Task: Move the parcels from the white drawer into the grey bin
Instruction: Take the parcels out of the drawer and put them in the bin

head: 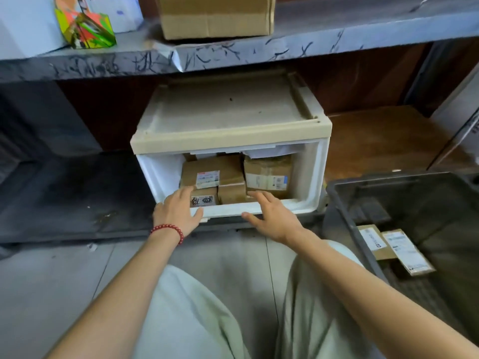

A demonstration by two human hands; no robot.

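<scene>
Fingers (185, 191) on the left hand (178, 211) are stretched out flat and loose, gripping nothing, tips just reaching over the front lip of the white drawer (233, 210). The right hand (274, 216) is the same deal: fingers straight, holding nothing, tips at the lower edge of the right-hand box (268, 176).

Close by on the person's right sits the grey bin (339, 200), with two flat parcels (373, 240) already lying on its floor. The rest of the parcels are in the drawer, packed tight. A small scribbled-label box (204, 199) and a plain small box (232, 194) sit in front, a wider labelled box (212, 172) sits higher behind them, and the right-hand one is beside it.

All taped brown cardboard, so probably stiff, not slippery, and fairly light by the look of it, though the contents are anyone's guess. Since they're wedged together, side grabs look awkward. Best bet is likely hooking fingers over a front box's top edge to tip it out, or palms on the wider box's two ends. Squashed corners seem the main risk.

Further back, a beige top (228, 112) covers the drawer unit, under a scuffed shelf (259, 51).
</scene>
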